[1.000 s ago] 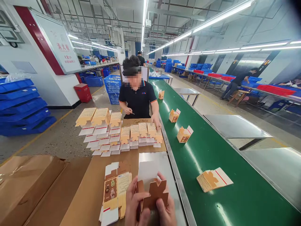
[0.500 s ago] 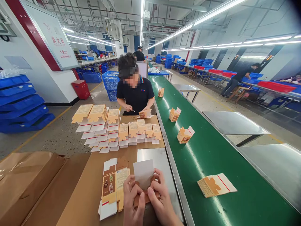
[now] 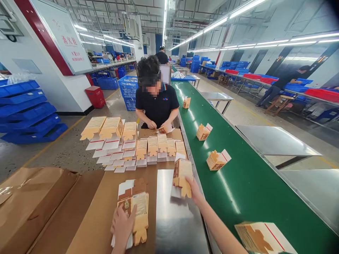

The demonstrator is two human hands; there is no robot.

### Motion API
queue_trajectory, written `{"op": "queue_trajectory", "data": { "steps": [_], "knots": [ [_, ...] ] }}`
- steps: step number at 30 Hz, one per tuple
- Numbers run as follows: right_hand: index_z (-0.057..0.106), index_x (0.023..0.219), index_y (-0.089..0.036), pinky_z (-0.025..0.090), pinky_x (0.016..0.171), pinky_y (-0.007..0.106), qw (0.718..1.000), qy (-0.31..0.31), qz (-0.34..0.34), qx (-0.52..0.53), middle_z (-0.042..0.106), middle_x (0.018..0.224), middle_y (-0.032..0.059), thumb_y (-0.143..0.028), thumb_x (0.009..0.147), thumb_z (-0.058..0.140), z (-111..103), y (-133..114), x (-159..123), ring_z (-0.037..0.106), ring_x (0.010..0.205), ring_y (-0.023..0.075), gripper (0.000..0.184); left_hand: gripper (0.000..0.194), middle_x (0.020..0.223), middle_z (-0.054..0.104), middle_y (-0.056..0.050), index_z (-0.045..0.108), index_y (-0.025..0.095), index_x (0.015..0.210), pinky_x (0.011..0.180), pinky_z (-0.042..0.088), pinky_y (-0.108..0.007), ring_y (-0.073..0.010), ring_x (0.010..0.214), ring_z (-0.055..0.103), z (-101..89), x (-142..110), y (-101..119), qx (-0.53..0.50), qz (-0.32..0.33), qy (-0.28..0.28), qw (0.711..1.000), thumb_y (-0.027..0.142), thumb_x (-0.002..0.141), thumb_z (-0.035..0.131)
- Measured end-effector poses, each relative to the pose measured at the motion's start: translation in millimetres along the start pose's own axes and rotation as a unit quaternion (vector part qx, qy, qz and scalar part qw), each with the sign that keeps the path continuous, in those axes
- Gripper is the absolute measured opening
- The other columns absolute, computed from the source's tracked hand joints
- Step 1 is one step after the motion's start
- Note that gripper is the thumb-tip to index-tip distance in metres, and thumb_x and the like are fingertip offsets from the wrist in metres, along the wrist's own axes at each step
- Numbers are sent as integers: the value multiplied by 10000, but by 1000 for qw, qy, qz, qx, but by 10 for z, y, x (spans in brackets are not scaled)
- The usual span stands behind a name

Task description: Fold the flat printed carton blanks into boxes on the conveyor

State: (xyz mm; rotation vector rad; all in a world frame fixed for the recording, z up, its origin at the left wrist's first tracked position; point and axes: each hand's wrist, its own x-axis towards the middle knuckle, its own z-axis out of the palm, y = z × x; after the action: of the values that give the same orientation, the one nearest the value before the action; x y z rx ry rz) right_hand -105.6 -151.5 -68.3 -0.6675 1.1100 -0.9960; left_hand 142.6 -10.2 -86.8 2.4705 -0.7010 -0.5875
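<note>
My right hand (image 3: pixel 194 190) is stretched forward and grips a small folded-up brown and cream carton (image 3: pixel 181 175), held upright above the steel plate (image 3: pixel 172 218) near the edge of the green conveyor belt (image 3: pixel 243 183). My left hand (image 3: pixel 122 223) rests with fingers spread on a stack of flat, unfolded cartons (image 3: pixel 134 211) lying on the brown cardboard sheet (image 3: pixel 97 211) in front of me.
Rows of flat cartons (image 3: pixel 132 146) lie fanned out further along the bench. A person in a black polo shirt (image 3: pixel 157 106) works opposite, hands on a carton. Several erected cartons (image 3: pixel 217 159) ride on the belt; one (image 3: pixel 262 237) passes close on my right. Blue crates (image 3: pixel 26 109) are stacked at left.
Both hands were folding one carton close to me. Now my right hand has carried the erected carton forward toward the belt, and my left hand has dropped onto the flat stack.
</note>
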Motion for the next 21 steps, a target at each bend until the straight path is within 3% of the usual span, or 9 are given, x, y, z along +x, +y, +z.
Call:
{"op": "queue_trajectory", "data": {
  "steps": [2,5,7,9,11,14,18,21],
  "knots": [
    [558,1097,-156,531,790,359,1000,6,-11,-20,663,1070,87,-370,821,601,102,-222,509,657,905,207,352,780,1351,390,-285,406,79,1237,1004,277,-593,-468,1257,355,71,172,-190,25,-55,-6,998,632,687,387],
    [567,1107,-154,519,825,401,998,8,-20,-57,622,1122,73,-325,881,557,306,-494,1109,626,946,190,283,823,1344,409,-270,373,88,1289,990,280,-593,-471,1224,385,127,302,-334,37,-79,-7,996,630,669,391],
    [558,1138,-168,501,863,436,996,17,-24,-83,585,1185,76,-329,881,561,399,-604,1329,596,1016,212,303,818,1345,417,-251,367,104,1301,1004,258,-592,-467,1231,370,115,339,-371,35,-78,4,996,609,659,407],
    [540,1171,-173,464,914,480,993,32,-31,-106,543,1251,83,-321,874,570,418,-640,1375,555,1093,241,334,822,1350,408,-246,364,110,1299,1020,231,-595,-471,1250,337,55,358,-395,22,-78,22,996,599,642,429],
    [535,1181,-176,399,982,513,990,43,-51,-122,495,1321,89,-304,856,593,377,-595,1236,488,1187,265,354,799,1326,426,-244,371,105,1277,1016,278,-562,-446,1237,373,-44,357,-415,-13,-79,29,996,601,651,418],
    [565,1148,-203,307,1065,473,988,25,-80,-129,450,1387,99,-368,717,721,327,-370,716,384,1291,286,487,714,1190,542,-210,447,123,1152,936,417,-477,-382,1121,516,-203,278,-393,-96,-72,3,993,649,678,356],
    [617,1085,-186,447,918,475,989,-89,-44,-106,629,1175,149,-532,480,803,488,37,-252,593,1077,315,722,661,991,653,-86,530,195,967,854,502,-344,-289,1010,608,-296,-29,-143,-212,2,-88,973,748,614,450],
    [668,955,-181,500,829,430,982,-176,-9,-63,717,968,110,-571,584,741,679,134,-811,664,913,282,544,726,1118,638,-106,551,178,1032,882,503,-345,-295,1112,563,-339,-320,162,-286,21,-112,952,760,600,520]
  ]
}}
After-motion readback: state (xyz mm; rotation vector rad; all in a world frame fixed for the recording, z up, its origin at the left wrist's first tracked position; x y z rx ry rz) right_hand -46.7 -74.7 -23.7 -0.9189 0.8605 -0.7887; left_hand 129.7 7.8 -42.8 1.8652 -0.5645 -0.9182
